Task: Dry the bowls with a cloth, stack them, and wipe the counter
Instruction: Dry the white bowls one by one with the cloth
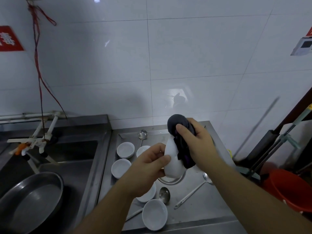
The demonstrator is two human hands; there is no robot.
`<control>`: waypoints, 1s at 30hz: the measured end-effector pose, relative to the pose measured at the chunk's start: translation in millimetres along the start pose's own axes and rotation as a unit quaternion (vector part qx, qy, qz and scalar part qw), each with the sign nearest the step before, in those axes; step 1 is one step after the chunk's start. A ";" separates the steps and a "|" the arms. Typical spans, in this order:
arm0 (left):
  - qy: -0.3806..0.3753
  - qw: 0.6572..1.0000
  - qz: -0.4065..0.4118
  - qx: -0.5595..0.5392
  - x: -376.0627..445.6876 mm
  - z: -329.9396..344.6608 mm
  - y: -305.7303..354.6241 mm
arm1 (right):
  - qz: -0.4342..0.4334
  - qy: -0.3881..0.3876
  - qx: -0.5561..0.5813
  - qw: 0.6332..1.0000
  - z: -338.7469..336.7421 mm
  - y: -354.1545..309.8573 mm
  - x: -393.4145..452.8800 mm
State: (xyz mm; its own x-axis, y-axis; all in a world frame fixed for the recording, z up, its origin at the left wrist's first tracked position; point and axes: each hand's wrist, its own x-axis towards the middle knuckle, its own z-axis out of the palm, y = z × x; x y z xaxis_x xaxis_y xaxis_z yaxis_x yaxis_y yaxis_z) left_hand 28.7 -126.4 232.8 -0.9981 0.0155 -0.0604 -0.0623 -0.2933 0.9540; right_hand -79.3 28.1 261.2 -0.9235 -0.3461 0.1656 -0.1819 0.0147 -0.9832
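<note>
- Landmark for all places: the held bowl (172,159), lifted above the steel counter (211,200)
- Far left of it: metal basin (32,201) in the sink (76,149)
- Just left and below: white bowls still loose on the counter, not stacked; nearest ones (125,149), (120,168), (154,214)
- Our left hand (150,166) grips the held bowl by its outer wall, thumb on the side facing us
- The bowl is tipped on edge: long axis near upright, mouth turned right, toward the cloth
- Our right hand (195,139) clutches the dark cloth (180,132), bunched against the bowl's mouth
- Right of it: red bucket (287,188), off the counter
- Risk, our judgement: a wet glazed wall held one-handed may slip under the cloth's push and fall on the bowls beneath, chipping them
- Risk: the hanging cloth end could snag a ladle (190,191)
</note>
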 end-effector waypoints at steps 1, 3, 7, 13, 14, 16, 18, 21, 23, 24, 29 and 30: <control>0.002 1.000 0.003 -0.011 -0.7 0.3 -0.1 | 0.024 0.013 0.036 0.999 -0.5 2.2 0.3; 0.007 0.999 0.014 -0.030 -1.8 1.1 0.0 | 0.090 0.044 0.133 0.986 -2.9 8.7 -0.3; 0.020 0.998 0.035 -0.037 0.5 4.4 2.5 | 0.223 0.062 0.293 0.928 -3.3 22.2 -10.3; 0.058 0.995 0.073 -0.029 14.4 21.4 0.6 | 0.289 0.037 0.436 0.852 5.8 33.5 -22.5; 0.056 0.995 0.085 -0.005 16.3 23.5 -0.1 | 0.283 0.033 0.448 0.847 6.2 33.5 -22.1; 0.042 0.994 0.097 0.035 18.6 25.6 -1.8 | 0.276 0.029 0.447 0.850 5.0 31.4 -19.5; 0.024 0.995 0.090 0.046 18.8 24.8 -1.3 | 0.273 0.033 0.431 0.860 1.2 28.5 -15.4; 0.006 0.998 0.062 -0.005 16.6 19.5 9.9 | 0.269 0.037 0.371 0.888 -5.9 22.4 -7.5; 0.012 0.995 0.026 -0.092 17.4 15.6 21.1 | 0.265 0.045 0.350 0.897 -8.6 17.8 -3.7; 0.023 0.992 0.015 -0.121 18.5 13.7 25.2 | 0.263 0.047 0.347 0.899 -8.8 16.5 -3.1; 0.022 0.997 0.053 -0.060 17.3 11.9 21.4 | 0.312 0.050 0.363 0.877 4.8 12.4 -9.4; 0.022 0.997 0.069 -0.020 16.0 12.7 17.3 | 0.317 0.050 0.369 0.872 8.8 11.6 -10.8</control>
State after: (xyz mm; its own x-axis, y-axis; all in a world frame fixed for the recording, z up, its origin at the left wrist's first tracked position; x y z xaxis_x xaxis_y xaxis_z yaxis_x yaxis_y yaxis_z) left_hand 11.6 -119.1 252.1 -0.9959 -0.0699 0.0569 0.0767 -0.3270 0.9419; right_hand -68.5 23.7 247.4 -0.7906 -0.4032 -0.4608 0.6096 -0.4473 -0.6545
